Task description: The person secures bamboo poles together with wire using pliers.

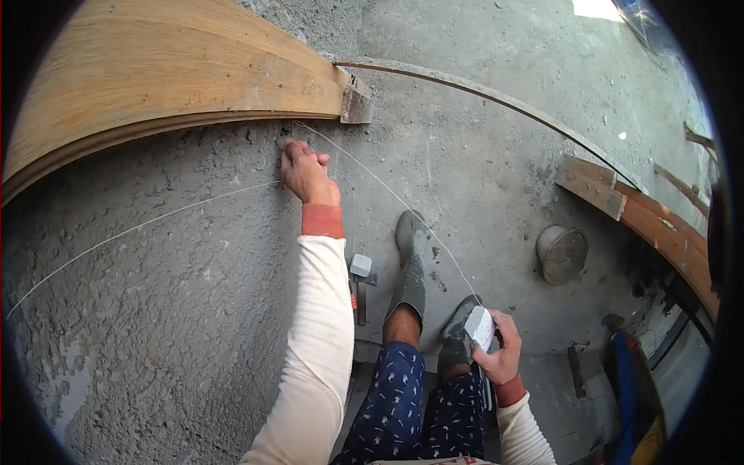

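My left hand [310, 177] is closed against the rough wall, just below the wooden door frame [232, 77]. What its fingers pinch is hidden. A thin string [147, 222] crosses the wall and meets this hand. My right hand [502, 349] grips a whitish block [480, 328] low in front of my legs. From that block a pale line [387, 188] runs up to the underside of the frame, close above my left hand. A second pale block [361, 265] sits beside my left forearm, with thin lines rising above it.
A mud-caked bucket [563, 254] stands on the concrete floor to the right. Beyond it lie wooden boards [659, 232]. A long thin strip [480, 89] arcs between the frame and those boards. My boots [411, 263] are on the floor below.
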Available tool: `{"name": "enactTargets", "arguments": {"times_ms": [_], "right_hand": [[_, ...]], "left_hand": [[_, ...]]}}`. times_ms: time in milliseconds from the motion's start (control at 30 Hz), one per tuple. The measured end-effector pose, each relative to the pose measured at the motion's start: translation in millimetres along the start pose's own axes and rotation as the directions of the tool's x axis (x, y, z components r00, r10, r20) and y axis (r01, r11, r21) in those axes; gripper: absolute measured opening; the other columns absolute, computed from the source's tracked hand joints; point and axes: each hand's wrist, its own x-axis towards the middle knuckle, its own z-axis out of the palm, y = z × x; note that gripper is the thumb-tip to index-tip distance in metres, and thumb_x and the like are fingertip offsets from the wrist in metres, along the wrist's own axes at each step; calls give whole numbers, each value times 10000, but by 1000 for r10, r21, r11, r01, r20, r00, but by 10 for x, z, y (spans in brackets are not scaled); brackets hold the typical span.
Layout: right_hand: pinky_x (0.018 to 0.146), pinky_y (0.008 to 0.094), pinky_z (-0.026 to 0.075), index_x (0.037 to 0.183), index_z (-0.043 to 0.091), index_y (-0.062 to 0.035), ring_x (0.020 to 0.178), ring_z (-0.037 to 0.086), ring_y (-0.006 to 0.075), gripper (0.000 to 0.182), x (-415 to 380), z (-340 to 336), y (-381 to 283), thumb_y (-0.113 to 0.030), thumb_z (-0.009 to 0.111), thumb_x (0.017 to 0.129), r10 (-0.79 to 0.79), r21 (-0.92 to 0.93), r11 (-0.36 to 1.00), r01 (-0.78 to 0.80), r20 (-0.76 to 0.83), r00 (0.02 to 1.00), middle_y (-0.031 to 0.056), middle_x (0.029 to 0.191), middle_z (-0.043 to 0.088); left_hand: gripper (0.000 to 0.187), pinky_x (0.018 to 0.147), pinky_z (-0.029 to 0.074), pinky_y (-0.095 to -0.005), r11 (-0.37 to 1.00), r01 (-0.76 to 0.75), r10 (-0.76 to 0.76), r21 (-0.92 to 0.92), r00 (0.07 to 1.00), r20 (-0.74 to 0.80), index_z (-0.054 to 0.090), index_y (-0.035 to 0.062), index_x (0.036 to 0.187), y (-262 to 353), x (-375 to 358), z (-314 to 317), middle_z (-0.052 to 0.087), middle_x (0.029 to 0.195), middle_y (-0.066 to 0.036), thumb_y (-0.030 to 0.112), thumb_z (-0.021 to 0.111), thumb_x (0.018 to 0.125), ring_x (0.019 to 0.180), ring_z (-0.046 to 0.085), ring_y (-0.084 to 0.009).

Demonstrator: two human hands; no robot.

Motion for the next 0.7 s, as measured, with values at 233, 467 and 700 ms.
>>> {"name": "enactTargets", "arguments": {"times_ms": [233, 467, 700], "right_hand": [[916, 360, 516, 1218, 641, -4, 1004, 662, 321, 594, -145, -50, -10, -124, 754, 648, 19, 47, 999, -20, 24, 1000, 161, 1101, 659], [1008, 334, 484, 1320, 572, 28, 1115, 638, 241, 669, -466, -255, 160, -60, 673, 665, 204, 533, 798, -281, 200, 958, 120, 1211, 643], [1080, 366, 430, 1338, 552, 30, 1250, 560, 245, 756, -781, -777, -133, -179, 661, 620, -18, 720, 657, -221, 309, 951, 134, 1388, 516]], "left_hand": [[218, 710, 455, -327, 1000, 20, -18, -21, 994, 106, 529, 111, 910, -111, -549, -513, 407, 673, 25, 268, 520, 1061, 615, 433, -124], [211, 674, 478, -302, 981, -2, -62, 193, 943, 328, 577, 68, 933, -72, -1662, -940, 489, 701, 13, 209, 504, 1072, 652, 491, -108], [219, 661, 506, -271, 865, -230, -80, 445, 814, 575, 602, 26, 897, 296, -3086, -1289, 574, 762, -17, 133, 502, 1060, 678, 563, -92]]}}
